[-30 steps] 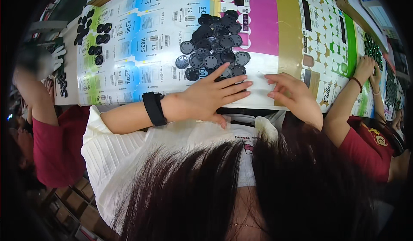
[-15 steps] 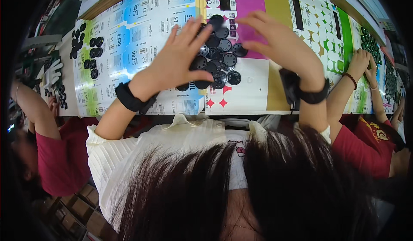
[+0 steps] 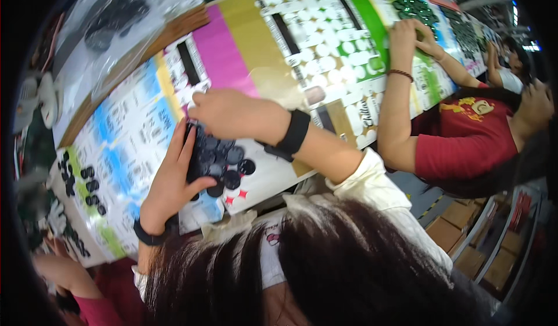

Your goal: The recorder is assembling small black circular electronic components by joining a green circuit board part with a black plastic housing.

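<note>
A cluster of round black plastic discs (image 3: 221,157) lies on the printed sheets covering the table. My left hand (image 3: 168,180) rests along the left side of the cluster, fingers stretched out and thumb apart, touching the nearest discs. At the far end of the cluster, my right hand (image 3: 229,113) bends over with its fingers curled in, close to the left fingertips. Whatever sits under those curled fingers is hidden. A black band (image 3: 295,133) goes round my right wrist, and another black band (image 3: 150,232) round my left.
Small stacks of black discs (image 3: 92,189) stand at the left. A wooden ledge (image 3: 133,64) borders the far side, with clear plastic bags (image 3: 125,12) behind it. On the right, a co-worker's hands (image 3: 410,35) work near dark green parts (image 3: 414,6). Boxes on a shelf (image 3: 465,215) stand lower right.
The view has turned, shifting the table leftward and tilting it. Both hands, spread and apart before, have come together around the discs; the right fingers have curled in at the far end.
</note>
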Demonstrator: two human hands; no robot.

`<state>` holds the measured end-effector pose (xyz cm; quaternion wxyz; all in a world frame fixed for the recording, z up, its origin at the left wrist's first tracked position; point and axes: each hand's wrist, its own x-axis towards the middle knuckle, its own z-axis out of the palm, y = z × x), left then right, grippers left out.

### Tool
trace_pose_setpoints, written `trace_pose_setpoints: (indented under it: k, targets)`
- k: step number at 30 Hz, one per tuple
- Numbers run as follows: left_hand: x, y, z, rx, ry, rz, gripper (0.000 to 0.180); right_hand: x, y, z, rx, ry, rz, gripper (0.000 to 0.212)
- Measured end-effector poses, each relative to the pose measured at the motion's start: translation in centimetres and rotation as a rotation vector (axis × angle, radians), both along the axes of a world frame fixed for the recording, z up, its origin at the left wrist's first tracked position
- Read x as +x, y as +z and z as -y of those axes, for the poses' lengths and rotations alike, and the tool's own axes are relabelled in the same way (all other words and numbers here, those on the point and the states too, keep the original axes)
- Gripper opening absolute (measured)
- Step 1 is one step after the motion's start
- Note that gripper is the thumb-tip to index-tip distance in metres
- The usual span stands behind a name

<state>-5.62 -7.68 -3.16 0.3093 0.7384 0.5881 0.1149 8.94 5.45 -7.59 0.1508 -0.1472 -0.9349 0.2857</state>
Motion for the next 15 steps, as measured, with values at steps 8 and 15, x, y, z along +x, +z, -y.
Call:
trace_pose_setpoints:
  k: [8, 15]
  targets:
    - [-3.0, 2.8, 0.9, 0.371, 0.432, 0.008, 0.053, 7.4, 12.3, 0.7, -0.332, 0.224, -0.724, 0.023]
    - [-4.9, -0.9, -0.5, 0.661, 0.641, 0.073, 0.035, 12.2, 12.7, 1.8, -0.442, 0.08, -0.904, 0.024]
